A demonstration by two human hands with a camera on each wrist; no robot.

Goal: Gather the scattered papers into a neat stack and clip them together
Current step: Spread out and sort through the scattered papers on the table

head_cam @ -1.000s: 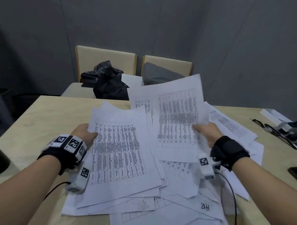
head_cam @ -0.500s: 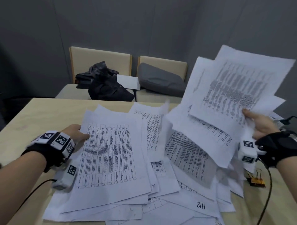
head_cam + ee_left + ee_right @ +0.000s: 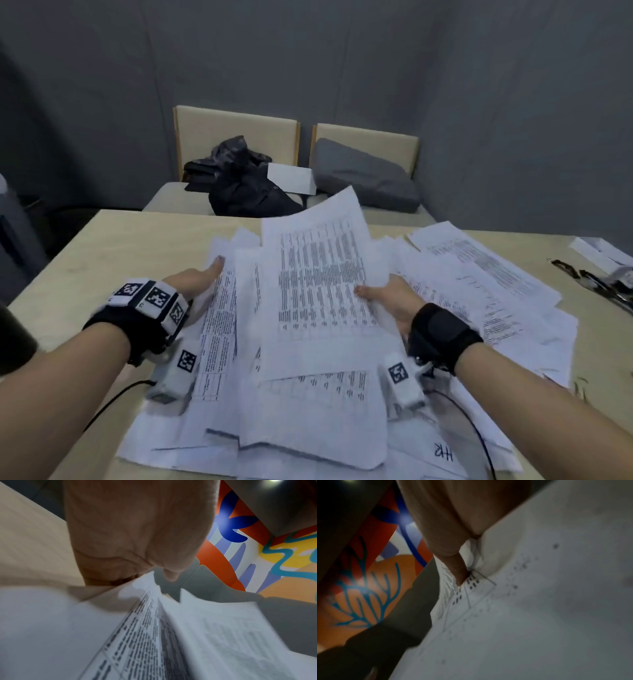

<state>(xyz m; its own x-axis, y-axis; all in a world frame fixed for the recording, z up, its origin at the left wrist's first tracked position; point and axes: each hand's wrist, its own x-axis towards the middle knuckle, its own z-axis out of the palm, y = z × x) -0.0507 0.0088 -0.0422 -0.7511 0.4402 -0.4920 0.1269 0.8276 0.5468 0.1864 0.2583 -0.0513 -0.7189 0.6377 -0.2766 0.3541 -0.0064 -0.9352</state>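
Many printed white papers [image 3: 479, 274] lie scattered in overlapping layers on the pale wooden table [image 3: 102, 250]. My right hand [image 3: 387, 301] grips a few sheets [image 3: 322, 284] by their right edge, thumb on top and fingers underneath. These sheets slope up toward the far side over the middle of the pile. In the right wrist view the thumb [image 3: 455, 566] presses on a printed sheet [image 3: 522, 615]. My left hand [image 3: 202, 281] stands edge-on against the left side of the papers with straight fingers. In the left wrist view the paper edge [image 3: 150, 601] meets the palm [image 3: 128, 534].
Dark metal items [image 3: 589, 279] and a white box [image 3: 597, 250] lie at the table's right edge. Two chairs stand behind the table, holding a black bag [image 3: 243, 185] and a grey cushion [image 3: 366, 178]. A dark object [image 3: 13, 335] sits at the left edge.
My right hand had swung a bundle of sheets up to the right; it has now come back down over the middle of the pile. The left hand slid forward along the left edge.
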